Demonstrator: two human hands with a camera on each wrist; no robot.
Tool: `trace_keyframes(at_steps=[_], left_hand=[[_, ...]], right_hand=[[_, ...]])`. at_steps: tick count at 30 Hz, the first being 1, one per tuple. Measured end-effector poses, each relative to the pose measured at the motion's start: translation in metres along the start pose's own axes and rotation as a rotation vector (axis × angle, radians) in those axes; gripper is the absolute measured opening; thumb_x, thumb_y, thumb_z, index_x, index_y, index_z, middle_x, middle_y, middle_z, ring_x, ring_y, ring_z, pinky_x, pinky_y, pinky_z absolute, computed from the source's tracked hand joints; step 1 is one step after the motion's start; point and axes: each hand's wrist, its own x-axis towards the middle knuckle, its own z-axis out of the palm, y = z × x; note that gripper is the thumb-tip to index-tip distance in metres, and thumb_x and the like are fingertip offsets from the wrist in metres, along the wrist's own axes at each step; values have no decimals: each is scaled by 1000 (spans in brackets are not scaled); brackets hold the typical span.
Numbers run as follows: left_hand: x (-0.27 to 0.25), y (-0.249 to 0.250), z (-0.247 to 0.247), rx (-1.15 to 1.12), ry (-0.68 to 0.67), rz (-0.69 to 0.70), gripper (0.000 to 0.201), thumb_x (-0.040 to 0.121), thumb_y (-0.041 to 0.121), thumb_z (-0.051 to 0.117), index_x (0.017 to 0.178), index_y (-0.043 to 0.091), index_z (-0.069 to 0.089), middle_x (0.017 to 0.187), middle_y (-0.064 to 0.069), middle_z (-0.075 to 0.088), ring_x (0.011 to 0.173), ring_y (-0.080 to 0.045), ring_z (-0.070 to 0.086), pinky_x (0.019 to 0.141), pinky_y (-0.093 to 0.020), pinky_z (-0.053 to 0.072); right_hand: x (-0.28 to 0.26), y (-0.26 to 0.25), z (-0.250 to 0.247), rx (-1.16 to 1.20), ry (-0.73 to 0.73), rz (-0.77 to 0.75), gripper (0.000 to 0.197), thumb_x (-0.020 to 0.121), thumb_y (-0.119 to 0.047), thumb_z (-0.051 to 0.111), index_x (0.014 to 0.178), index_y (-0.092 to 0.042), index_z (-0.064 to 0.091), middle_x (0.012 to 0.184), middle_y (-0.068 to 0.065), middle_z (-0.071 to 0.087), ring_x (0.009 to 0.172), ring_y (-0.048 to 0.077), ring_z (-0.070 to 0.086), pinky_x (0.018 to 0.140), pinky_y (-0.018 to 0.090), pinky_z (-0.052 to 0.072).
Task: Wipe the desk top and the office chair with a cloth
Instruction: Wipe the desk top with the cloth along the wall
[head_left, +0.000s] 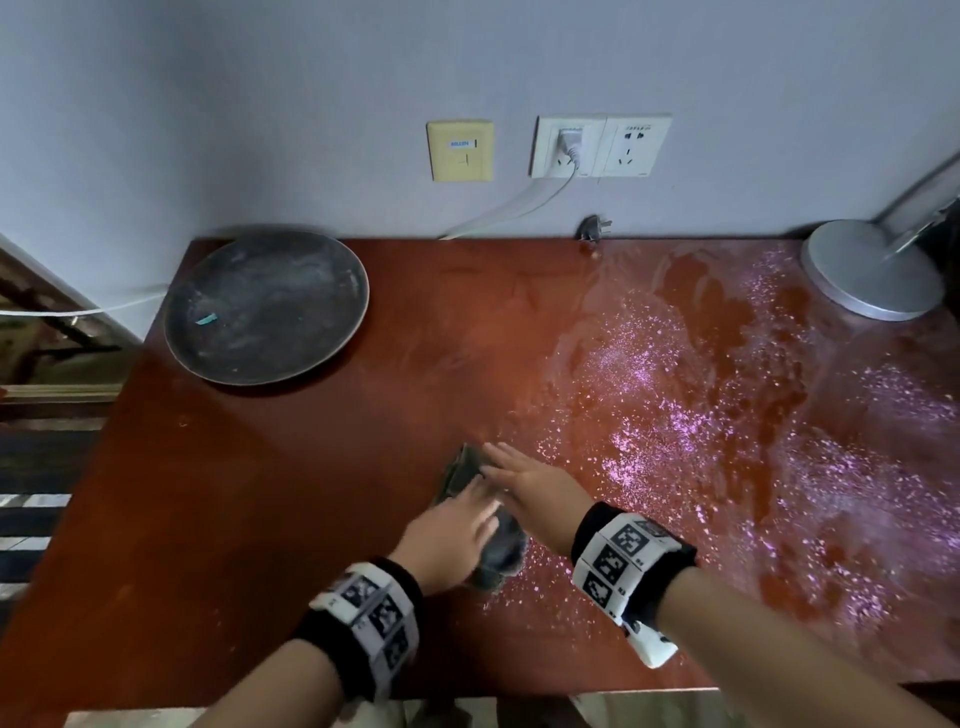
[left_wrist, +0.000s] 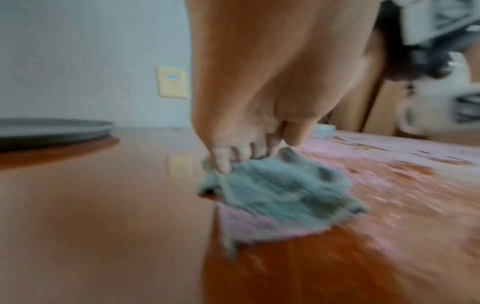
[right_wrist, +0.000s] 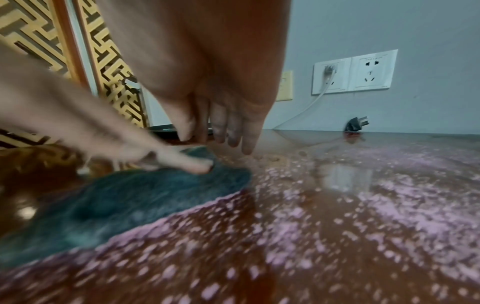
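Observation:
A grey-blue cloth (head_left: 501, 551) lies on the red-brown desk top (head_left: 260, 519) near the front middle. My left hand (head_left: 457, 525) rests flat on it, fingers stretched out and pressing down. In the left wrist view the cloth (left_wrist: 280, 191) lies bunched under the left hand (left_wrist: 259, 82). My right hand (head_left: 524, 483) is just right of the left, fingers straight, over the cloth's far end and holding nothing. The right wrist view shows the right hand's fingers (right_wrist: 233, 139) hanging a little above the desk beside the cloth (right_wrist: 130, 201). No office chair is in view.
Pink powder and flakes (head_left: 675, 441) cover the desk's right half up to the cloth's edge. A dark round plate (head_left: 265, 306) sits at the back left. A silver lamp base (head_left: 867, 270) stands at the back right. A loose black plug (head_left: 592, 228) lies by the wall under the sockets (head_left: 602, 145).

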Motion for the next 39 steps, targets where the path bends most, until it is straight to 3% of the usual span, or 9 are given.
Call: trace_keyframes(at_steps=[3,8,11,15,23,27,31,36,39], left_hand=[[-15,-33,-34,-70,147,-87,44,101,24,37,145,24,34,157,5,18,141,-13,25,111,-28,27],[-48,-70,-48,-25,144,-222,56,98,21,46,149,23,23,158,7,9,145,-10,12,113,-28,25],[-59,-73,-38,-26,133,-237,59,98,19,46,150,22,18,158,7,5,145,-9,9,114,-27,22],[-62,-73,-22,30,45,-204,68,98,26,49,151,25,6,158,8,-6,145,-9,3,116,-27,16],[-53,-63,-9,139,-103,-189,98,87,30,65,150,19,-9,155,3,-22,144,-14,-15,118,-32,9],[-54,-64,-11,158,-122,-199,107,81,28,71,150,20,-10,154,5,-24,144,-12,-16,117,-31,20],[-53,-62,-9,157,-112,-220,110,79,28,73,150,21,-11,154,5,-25,143,-11,-16,116,-31,22],[-52,-62,-10,156,-125,-218,108,80,25,73,150,19,-9,155,2,-24,144,-14,-16,119,-33,12],[-52,-63,-8,152,-126,-222,109,79,25,74,150,18,-9,155,1,-23,144,-15,-15,119,-34,10]], right_hand=[[-1,-17,18,-122,-30,11,56,101,-18,35,150,-18,8,158,0,1,146,17,0,117,30,6],[15,-39,38,-165,-47,103,63,101,-24,37,150,-12,0,158,7,-7,145,26,-10,118,38,1],[10,-56,55,-201,-94,-107,65,95,-20,48,149,-12,14,158,8,3,145,27,-1,119,42,8],[-15,-56,89,-237,-67,-262,73,55,-48,84,121,-27,63,132,0,57,123,22,53,94,36,50],[-46,-52,110,-321,3,-295,82,55,-56,79,128,-28,56,137,2,53,129,23,46,99,34,45],[-54,-32,94,-317,62,-325,73,65,-55,64,131,-25,54,148,4,30,137,22,22,108,41,36],[-51,-11,82,-185,152,-50,78,49,-41,88,120,-20,65,130,5,58,122,23,51,85,37,55],[-64,-30,106,-238,150,-402,73,59,-42,85,124,-20,61,135,7,54,125,27,50,98,37,44],[-67,-19,93,-183,179,-329,75,52,-40,89,120,-20,65,130,6,58,120,23,55,88,32,53]])
